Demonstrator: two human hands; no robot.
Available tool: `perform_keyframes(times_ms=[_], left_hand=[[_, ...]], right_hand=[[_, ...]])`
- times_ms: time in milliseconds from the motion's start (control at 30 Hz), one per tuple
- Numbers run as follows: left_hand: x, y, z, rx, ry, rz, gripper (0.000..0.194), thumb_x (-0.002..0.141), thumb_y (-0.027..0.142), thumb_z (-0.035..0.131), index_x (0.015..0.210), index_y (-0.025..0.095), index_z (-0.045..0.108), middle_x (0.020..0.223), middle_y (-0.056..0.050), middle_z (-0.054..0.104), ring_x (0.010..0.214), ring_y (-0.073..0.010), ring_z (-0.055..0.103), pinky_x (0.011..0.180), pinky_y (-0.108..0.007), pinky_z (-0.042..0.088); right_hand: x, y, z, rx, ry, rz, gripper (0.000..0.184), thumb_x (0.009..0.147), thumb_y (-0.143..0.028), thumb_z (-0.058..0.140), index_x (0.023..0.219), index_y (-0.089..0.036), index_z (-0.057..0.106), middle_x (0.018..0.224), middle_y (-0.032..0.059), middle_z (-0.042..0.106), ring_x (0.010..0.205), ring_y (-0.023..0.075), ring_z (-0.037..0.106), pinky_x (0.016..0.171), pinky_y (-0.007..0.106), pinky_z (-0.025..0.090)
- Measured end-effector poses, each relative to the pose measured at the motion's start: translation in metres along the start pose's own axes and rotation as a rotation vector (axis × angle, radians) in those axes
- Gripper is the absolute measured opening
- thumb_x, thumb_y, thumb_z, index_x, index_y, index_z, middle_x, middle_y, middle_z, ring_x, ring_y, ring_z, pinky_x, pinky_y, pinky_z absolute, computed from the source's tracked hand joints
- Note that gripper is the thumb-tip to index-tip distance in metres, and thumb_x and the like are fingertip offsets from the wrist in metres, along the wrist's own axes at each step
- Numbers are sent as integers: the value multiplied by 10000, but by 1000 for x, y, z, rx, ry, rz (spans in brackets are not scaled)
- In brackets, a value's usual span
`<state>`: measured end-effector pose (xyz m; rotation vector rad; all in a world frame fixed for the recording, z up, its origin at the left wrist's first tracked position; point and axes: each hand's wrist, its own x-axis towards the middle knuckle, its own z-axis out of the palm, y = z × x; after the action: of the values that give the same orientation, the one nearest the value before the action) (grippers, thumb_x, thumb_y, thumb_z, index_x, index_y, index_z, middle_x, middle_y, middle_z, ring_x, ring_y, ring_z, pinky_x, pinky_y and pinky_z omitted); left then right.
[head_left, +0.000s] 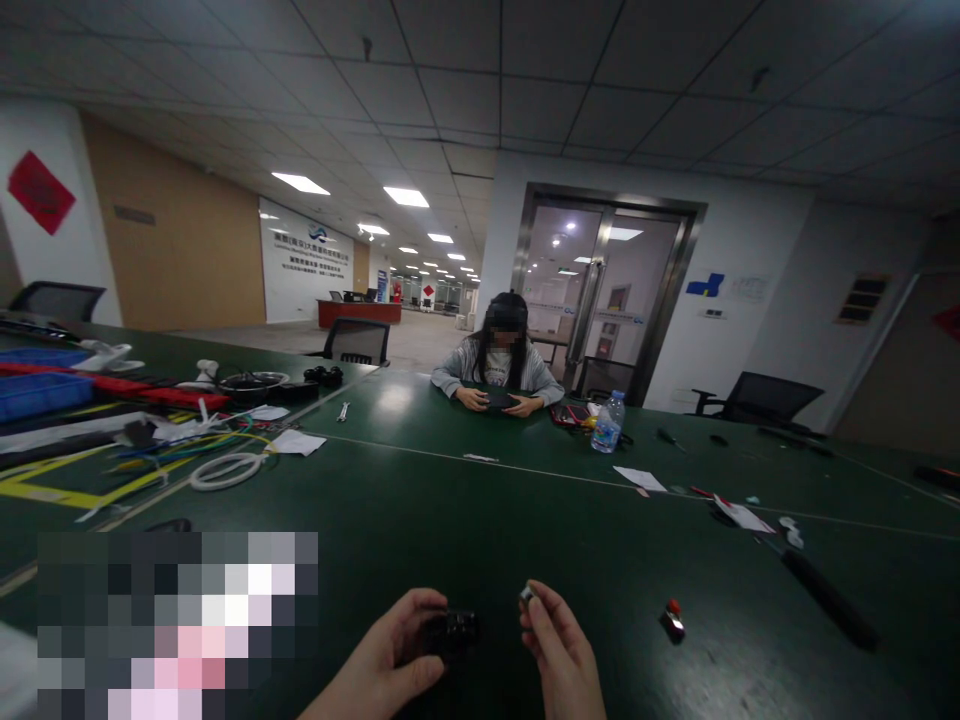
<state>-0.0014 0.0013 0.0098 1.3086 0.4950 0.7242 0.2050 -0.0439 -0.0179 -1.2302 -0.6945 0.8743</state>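
At the bottom centre, my left hand [394, 650] is closed around a small black device [460, 628], its thumb below and fingers above. The exact kind of device is too dark to make out. Just right of it, apart from the device, my right hand [561, 650] pinches a small silvery metal piece [526, 595] between thumb and fingertips. A small red-and-silver part [673, 622] lies on the green table [420, 500] to the right of my right hand. Farther right rests a tool with a long black handle [829, 600].
Across the table sits a person [499, 365] holding a dark flat object. A water bottle [608, 422] stands nearby. Blue trays [45, 397], a coiled white cable [226, 471] and wires fill the left side. A small wrench [343, 412] lies farther back. Pixelation covers the lower left.
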Motion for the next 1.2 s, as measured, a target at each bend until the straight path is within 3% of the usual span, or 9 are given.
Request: perform_keyframes(times_ms=[1200], left_hand=[[-2, -5, -3, 75, -2, 44, 493, 678, 414, 695, 1079, 261, 453, 1092, -59, 603, 1007, -273, 557, 828, -406, 355]], right_hand=[[0, -4, 2, 23, -23, 57, 492, 566, -543, 725, 912, -195, 689, 792, 46, 686, 663, 202, 610, 610, 315, 490]])
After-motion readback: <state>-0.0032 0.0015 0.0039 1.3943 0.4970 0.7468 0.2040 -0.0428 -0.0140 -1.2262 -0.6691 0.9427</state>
